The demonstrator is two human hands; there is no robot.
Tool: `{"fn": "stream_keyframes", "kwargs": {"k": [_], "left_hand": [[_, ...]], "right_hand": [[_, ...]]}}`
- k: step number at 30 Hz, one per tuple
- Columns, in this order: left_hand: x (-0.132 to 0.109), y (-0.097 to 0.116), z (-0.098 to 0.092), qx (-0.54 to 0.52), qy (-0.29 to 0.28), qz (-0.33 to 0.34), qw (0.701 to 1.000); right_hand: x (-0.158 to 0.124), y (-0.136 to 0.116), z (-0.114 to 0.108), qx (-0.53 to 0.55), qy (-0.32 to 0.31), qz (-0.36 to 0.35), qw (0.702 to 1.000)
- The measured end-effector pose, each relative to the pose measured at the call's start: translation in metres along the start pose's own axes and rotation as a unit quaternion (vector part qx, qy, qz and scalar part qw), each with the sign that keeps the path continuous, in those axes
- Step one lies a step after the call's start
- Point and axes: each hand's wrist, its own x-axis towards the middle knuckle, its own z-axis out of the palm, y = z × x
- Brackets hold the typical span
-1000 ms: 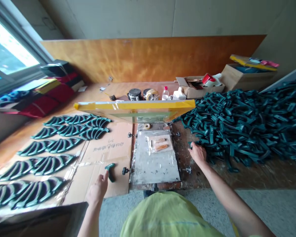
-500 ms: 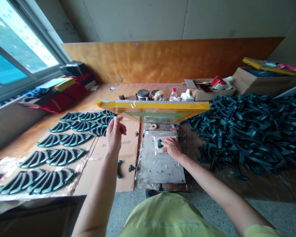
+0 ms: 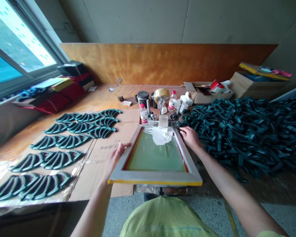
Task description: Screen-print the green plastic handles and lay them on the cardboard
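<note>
A screen printing frame (image 3: 156,176) with a grey border and yellow tape along its front edge lies lowered in front of me. White ink (image 3: 162,136) is pooled at the far end of its green mesh (image 3: 153,159). My left hand (image 3: 116,157) is closed at the frame's left side, fingertips against the border. Just off the far right side, my right hand (image 3: 191,138) has its fingers stretched toward the border, holding nothing I can see. The frame hides the base plate and whatever lies on it. A metal clamp (image 3: 164,121) stands at the frame's far end.
Dark green curved plastic parts (image 3: 64,141) lie in fanned rows on cardboard (image 3: 98,164) to the left. A big heap of similar parts (image 3: 239,135) covers the right side. Behind stand bottles (image 3: 172,101), a black tub (image 3: 143,97), a tape roll (image 3: 161,94) and cardboard boxes (image 3: 249,84).
The raised printing frame has come down over the base plate, with my left hand lower beside it. My right hand has left the small green part and moved to the frame's far right side.
</note>
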Motion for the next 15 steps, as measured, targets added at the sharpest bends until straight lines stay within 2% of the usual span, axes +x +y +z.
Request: {"fn": "stream_keyframes", "kwargs": {"k": [3,5,7,10,12,15], "left_hand": [[-0.018,-0.047,0.006,-0.015,-0.073,-0.097,0.993],[-0.021,-0.073,0.015,0.001,-0.072,-0.115,0.991],[-0.020,-0.092,0.022,0.024,-0.068,-0.121,0.990],[-0.016,-0.108,0.026,0.043,-0.082,-0.127,0.988],[-0.015,-0.112,0.025,0.045,-0.092,-0.130,0.986],[-0.014,-0.115,0.023,0.050,-0.093,-0.135,0.985]], "right_hand": [[0.032,-0.020,-0.006,-0.007,0.030,-0.055,0.998],[0.049,-0.041,0.002,-0.040,0.005,-0.097,0.995],[0.060,-0.058,0.012,-0.080,-0.050,-0.097,0.991],[0.062,-0.067,0.024,-0.111,-0.133,-0.062,0.983],[0.052,-0.066,0.029,-0.117,-0.150,-0.063,0.980],[0.024,-0.060,0.029,-0.108,-0.154,-0.129,0.974]]}}
